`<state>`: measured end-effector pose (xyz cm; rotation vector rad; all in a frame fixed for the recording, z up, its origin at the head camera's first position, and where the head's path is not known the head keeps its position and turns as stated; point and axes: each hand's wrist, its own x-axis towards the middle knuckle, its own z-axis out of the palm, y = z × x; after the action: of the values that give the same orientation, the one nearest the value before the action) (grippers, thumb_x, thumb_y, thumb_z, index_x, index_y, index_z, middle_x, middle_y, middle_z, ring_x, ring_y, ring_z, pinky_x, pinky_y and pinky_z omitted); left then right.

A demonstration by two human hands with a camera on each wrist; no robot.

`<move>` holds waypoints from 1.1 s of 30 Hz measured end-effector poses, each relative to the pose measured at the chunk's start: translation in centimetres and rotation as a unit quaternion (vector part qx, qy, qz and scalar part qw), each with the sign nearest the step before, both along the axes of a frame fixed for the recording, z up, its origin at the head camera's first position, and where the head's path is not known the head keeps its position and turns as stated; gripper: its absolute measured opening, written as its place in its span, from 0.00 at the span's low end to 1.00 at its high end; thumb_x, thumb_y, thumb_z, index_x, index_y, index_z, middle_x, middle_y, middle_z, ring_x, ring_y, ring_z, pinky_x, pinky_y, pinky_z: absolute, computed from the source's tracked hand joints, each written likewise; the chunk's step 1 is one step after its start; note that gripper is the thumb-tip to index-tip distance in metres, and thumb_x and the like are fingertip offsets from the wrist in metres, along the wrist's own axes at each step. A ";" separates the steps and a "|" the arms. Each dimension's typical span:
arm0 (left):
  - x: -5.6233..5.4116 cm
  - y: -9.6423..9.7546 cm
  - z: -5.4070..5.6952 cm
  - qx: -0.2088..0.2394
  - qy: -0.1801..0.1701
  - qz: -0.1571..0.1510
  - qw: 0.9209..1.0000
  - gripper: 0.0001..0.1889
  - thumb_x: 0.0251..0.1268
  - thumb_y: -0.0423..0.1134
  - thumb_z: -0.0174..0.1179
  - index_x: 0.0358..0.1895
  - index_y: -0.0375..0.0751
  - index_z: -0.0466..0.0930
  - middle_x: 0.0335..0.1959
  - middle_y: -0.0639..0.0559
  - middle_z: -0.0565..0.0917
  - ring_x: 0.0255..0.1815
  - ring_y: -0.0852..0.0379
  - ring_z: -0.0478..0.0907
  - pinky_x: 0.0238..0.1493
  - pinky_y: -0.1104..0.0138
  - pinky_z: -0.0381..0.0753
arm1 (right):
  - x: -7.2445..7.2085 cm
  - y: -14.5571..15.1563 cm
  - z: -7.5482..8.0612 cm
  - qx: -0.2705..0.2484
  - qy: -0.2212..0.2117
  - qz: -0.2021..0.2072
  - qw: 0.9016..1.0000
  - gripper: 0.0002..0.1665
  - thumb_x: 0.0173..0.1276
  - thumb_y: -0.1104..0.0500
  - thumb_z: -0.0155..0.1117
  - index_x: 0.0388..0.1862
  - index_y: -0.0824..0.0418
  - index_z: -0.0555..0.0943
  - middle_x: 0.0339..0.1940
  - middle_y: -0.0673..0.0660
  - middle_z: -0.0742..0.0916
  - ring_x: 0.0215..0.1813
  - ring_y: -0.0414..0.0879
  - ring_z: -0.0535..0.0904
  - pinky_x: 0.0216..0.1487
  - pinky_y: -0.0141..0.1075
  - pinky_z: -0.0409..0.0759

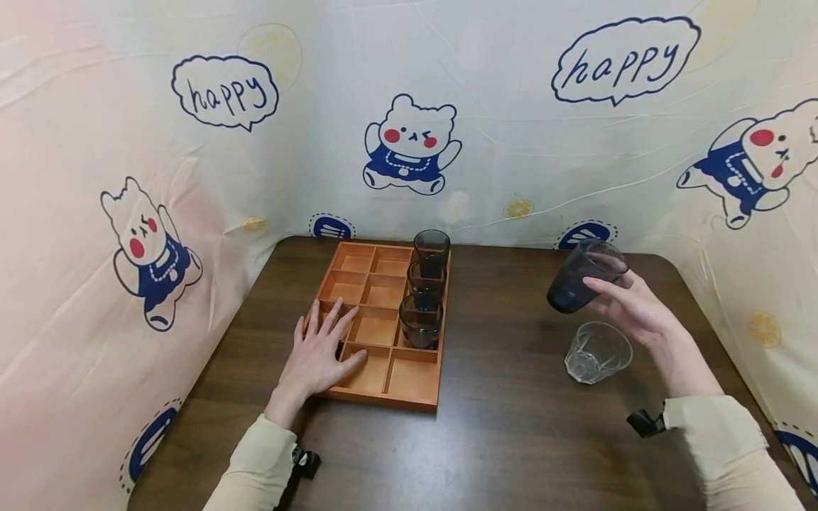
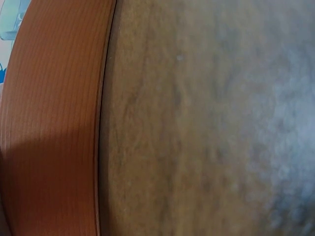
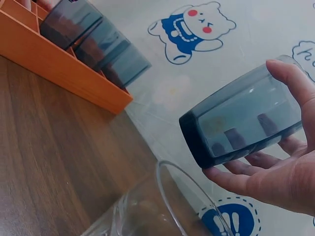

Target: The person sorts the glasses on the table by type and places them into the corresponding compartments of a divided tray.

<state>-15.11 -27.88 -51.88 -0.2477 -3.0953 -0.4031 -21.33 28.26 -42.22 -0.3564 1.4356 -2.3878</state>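
Note:
My right hand [image 1: 629, 301] holds a dark tinted glass [image 1: 584, 273] above the table, tilted, with the thumb on one side and the fingers on the other. In the right wrist view the glass [image 3: 241, 118] leans with its thick dark base to the lower left. Just below it stands a clear glass [image 1: 597, 355]. My left hand [image 1: 319, 355] lies with spread fingers over the left edge of a wooden compartment tray [image 1: 390, 397]. Three dark glasses [image 1: 422, 323] stand in a row in the tray's right column. Only the tray's side [image 2: 59, 98] shows in the left wrist view.
The dark wooden table [image 1: 498, 426] meets a hanging cloth [image 1: 498, 128] printed with bears along its back and sides. The tray's left column and its front right compartment hold no glasses.

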 end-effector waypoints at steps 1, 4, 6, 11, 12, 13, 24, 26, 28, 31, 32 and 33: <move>0.0 0.0 0.0 0.000 0.000 0.000 1.000 0.48 0.72 0.70 0.61 0.90 0.62 0.55 0.95 0.46 0.48 0.94 0.28 0.34 0.87 0.24 0.40 | 0.1 -0.1 0.0 0.004 0.000 -0.001 1.000 0.29 0.85 0.74 0.50 0.67 0.48 0.86 0.61 0.50 0.92 0.61 0.44 0.92 0.59 0.40 0.92; -0.1 0.1 0.1 -0.001 0.000 -0.001 1.000 0.48 0.72 0.70 0.61 0.90 0.62 0.55 0.95 0.46 0.48 0.94 0.28 0.34 0.87 0.24 0.40 | 0.4 -0.4 0.1 0.019 0.004 -0.005 1.000 0.28 0.85 0.73 0.51 0.67 0.47 0.85 0.60 0.49 0.92 0.60 0.43 0.92 0.58 0.40 0.92; -0.1 0.1 0.1 -0.002 0.000 -0.001 1.000 0.48 0.72 0.70 0.61 0.90 0.62 0.55 0.95 0.46 0.48 0.94 0.28 0.34 0.87 0.24 0.40 | 0.6 -0.7 0.1 0.029 0.011 -0.007 1.000 0.27 0.85 0.72 0.52 0.68 0.47 0.85 0.60 0.49 0.92 0.60 0.43 0.92 0.58 0.40 0.92; -0.2 0.0 0.2 -0.001 0.003 -0.002 1.000 0.48 0.72 0.70 0.61 0.90 0.62 0.55 0.95 0.46 0.48 0.94 0.28 0.33 0.87 0.25 0.40 | 1.2 -1.7 0.1 0.029 0.028 -0.004 0.999 0.27 0.85 0.73 0.52 0.69 0.49 0.84 0.59 0.50 0.93 0.59 0.43 0.92 0.58 0.39 0.92; -0.2 0.0 0.2 0.001 0.003 -0.002 1.000 0.48 0.72 0.70 0.61 0.90 0.62 0.55 0.95 0.46 0.48 0.94 0.28 0.33 0.87 0.24 0.40 | 1.3 -1.9 0.2 0.029 0.030 -0.002 0.999 0.27 0.85 0.73 0.52 0.69 0.49 0.84 0.59 0.50 0.93 0.58 0.43 0.92 0.58 0.39 0.92; -0.2 0.0 0.3 0.002 0.004 -0.003 1.000 0.48 0.72 0.70 0.61 0.90 0.62 0.56 0.95 0.46 0.48 0.94 0.28 0.34 0.87 0.24 0.40 | 1.4 -2.2 0.3 0.029 0.032 -0.001 0.999 0.27 0.85 0.73 0.52 0.69 0.49 0.84 0.58 0.51 0.93 0.58 0.43 0.92 0.58 0.39 0.92; -0.1 -0.1 -0.2 0.000 0.016 -0.005 1.000 0.48 0.72 0.70 0.62 0.90 0.61 0.56 0.95 0.47 0.48 0.94 0.28 0.35 0.86 0.24 0.42 | 2.8 -4.2 0.0 0.063 0.028 0.015 0.998 0.26 0.85 0.71 0.53 0.68 0.46 0.83 0.59 0.47 0.93 0.58 0.41 0.92 0.60 0.39 0.91; -0.1 0.0 -0.2 0.000 0.015 -0.006 1.000 0.48 0.72 0.70 0.62 0.90 0.62 0.56 0.95 0.47 0.48 0.94 0.28 0.34 0.86 0.23 0.41 | 3.1 -4.5 -0.3 0.066 0.026 0.016 0.997 0.26 0.85 0.71 0.54 0.68 0.45 0.83 0.58 0.47 0.93 0.58 0.41 0.92 0.59 0.40 0.91; 0.0 0.0 -0.3 0.001 0.014 -0.006 1.000 0.48 0.72 0.70 0.62 0.90 0.62 0.57 0.95 0.47 0.48 0.94 0.28 0.34 0.86 0.23 0.41 | 3.4 -4.8 -0.5 0.070 0.023 0.017 0.997 0.26 0.84 0.71 0.55 0.67 0.45 0.84 0.57 0.47 0.93 0.57 0.41 0.92 0.59 0.40 0.92; 0.0 0.0 -0.3 0.001 0.014 -0.006 1.000 0.48 0.72 0.70 0.62 0.90 0.62 0.57 0.95 0.47 0.48 0.94 0.28 0.34 0.86 0.23 0.41 | 3.9 -5.4 -0.9 0.083 0.019 0.019 0.996 0.26 0.84 0.71 0.57 0.66 0.43 0.83 0.55 0.47 0.93 0.56 0.41 0.91 0.59 0.40 0.92; 0.0 0.0 -0.3 0.001 0.015 -0.006 1.000 0.48 0.72 0.70 0.62 0.90 0.62 0.57 0.95 0.47 0.48 0.94 0.28 0.34 0.86 0.23 0.41 | 4.1 -5.6 -1.0 0.086 0.019 0.021 0.996 0.26 0.84 0.71 0.57 0.66 0.43 0.83 0.55 0.47 0.92 0.56 0.41 0.91 0.59 0.40 0.91; 0.0 0.0 -0.3 0.000 0.015 -0.006 1.000 0.48 0.72 0.70 0.62 0.90 0.62 0.57 0.95 0.47 0.49 0.94 0.28 0.35 0.86 0.23 0.41 | 4.2 -5.8 -1.1 0.088 0.018 0.025 0.996 0.26 0.84 0.71 0.57 0.66 0.43 0.83 0.56 0.47 0.92 0.56 0.41 0.91 0.59 0.40 0.91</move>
<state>-15.08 -27.91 -52.14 -0.2684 -3.0658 -0.3965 -17.11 22.42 -43.29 -0.3869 1.6189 -2.2065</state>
